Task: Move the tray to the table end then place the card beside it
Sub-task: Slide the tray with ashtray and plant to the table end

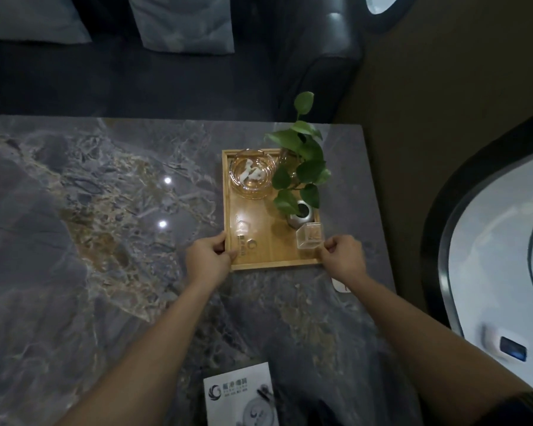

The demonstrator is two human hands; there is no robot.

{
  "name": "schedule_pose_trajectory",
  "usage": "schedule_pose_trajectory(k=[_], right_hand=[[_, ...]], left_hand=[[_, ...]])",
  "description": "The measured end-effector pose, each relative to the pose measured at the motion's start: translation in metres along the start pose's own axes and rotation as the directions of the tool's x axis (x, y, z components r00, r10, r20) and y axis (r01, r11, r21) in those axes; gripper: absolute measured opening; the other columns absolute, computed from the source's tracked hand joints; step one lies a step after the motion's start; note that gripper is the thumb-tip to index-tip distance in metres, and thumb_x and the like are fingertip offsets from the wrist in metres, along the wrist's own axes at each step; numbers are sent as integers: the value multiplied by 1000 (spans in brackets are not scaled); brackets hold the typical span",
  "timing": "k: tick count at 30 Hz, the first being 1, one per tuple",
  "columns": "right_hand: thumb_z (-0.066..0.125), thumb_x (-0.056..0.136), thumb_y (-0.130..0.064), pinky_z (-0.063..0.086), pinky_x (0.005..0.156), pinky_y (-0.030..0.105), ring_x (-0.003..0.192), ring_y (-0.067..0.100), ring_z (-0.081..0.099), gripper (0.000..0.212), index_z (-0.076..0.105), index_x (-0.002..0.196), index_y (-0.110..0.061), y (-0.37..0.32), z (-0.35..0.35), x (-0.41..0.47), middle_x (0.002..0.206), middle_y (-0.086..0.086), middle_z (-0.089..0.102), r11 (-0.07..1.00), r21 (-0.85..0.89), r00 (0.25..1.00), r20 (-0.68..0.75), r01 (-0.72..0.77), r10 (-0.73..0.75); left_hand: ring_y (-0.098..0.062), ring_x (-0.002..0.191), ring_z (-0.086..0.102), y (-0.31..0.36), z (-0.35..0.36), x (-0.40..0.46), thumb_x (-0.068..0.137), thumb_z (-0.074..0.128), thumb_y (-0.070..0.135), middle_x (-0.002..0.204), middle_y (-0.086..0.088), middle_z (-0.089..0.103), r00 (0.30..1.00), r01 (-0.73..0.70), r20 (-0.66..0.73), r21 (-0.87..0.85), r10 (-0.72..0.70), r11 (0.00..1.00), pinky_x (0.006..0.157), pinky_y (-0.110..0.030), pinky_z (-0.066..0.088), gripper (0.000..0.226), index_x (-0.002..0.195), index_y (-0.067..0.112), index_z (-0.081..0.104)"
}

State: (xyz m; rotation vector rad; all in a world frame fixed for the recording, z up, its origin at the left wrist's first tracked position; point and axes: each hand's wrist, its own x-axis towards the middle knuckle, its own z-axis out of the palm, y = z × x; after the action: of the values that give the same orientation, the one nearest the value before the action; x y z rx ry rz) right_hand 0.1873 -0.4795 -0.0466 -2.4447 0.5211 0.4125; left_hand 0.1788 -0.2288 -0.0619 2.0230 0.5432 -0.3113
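Observation:
A wooden tray [268,265] rests on the dark marble table [105,210], near its far right corner. It carries a glass ashtray [252,173], a leafy plant in a small grey vase [302,212] and a clear square box [310,239]. My left hand [208,256] grips the tray's near left corner. My right hand [343,255] grips its near right corner. A white printed card [239,395] lies flat at the near edge of the table, between my forearms. A small white object [340,285] peeks out under my right forearm.
A dark sofa [166,72] with pale cushions [182,23] runs behind the table's far edge. To the right curves a dark-framed white panel [490,256]. Ceiling lights reflect on the table [165,201] left of the tray.

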Motion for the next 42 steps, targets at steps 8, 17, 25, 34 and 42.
schedule_pose_trajectory(k=[8,17,25,34,42], right_hand=[[64,83,-12,39,46,18,53,11,57,22,67,63,-6,28,-17,19,60,7,68,999,8,999,-2,-48,48],[65,82,-10,45,59,24,63,19,64,16,67,66,-8,42,-23,28,60,4,65,997,35,997,-18,-69,69],[65,84,-9,44,61,24,65,19,63,16,64,68,-12,49,-29,30,61,0,62,997,44,998,-16,-61,61],[62,81,-5,46,60,22,74,16,63,7,64,86,-10,54,-27,1,78,0,64,983,175,991,-115,-46,67],[65,77,-10,46,79,35,89,24,53,21,61,98,-13,24,31,-30,98,6,59,784,-272,816,8,558,-577]], left_hand=[[-13,87,70,17,30,4,79,77,8,100,0,76,1000,-12,1,6,12,1000,85,-28,54,46,123,16,66],[-8,85,66,29,41,6,81,76,10,111,-4,75,1000,-16,16,37,15,999,86,-24,52,47,126,13,63],[5,71,57,37,49,5,83,73,7,108,-4,75,998,-44,38,45,43,998,67,-13,43,44,126,13,64],[10,71,59,31,51,9,81,75,9,98,0,77,994,-98,54,47,95,994,66,-9,45,42,121,19,68],[9,73,61,27,53,12,79,77,10,100,0,77,992,-117,55,56,114,992,71,-12,48,45,122,18,67]])
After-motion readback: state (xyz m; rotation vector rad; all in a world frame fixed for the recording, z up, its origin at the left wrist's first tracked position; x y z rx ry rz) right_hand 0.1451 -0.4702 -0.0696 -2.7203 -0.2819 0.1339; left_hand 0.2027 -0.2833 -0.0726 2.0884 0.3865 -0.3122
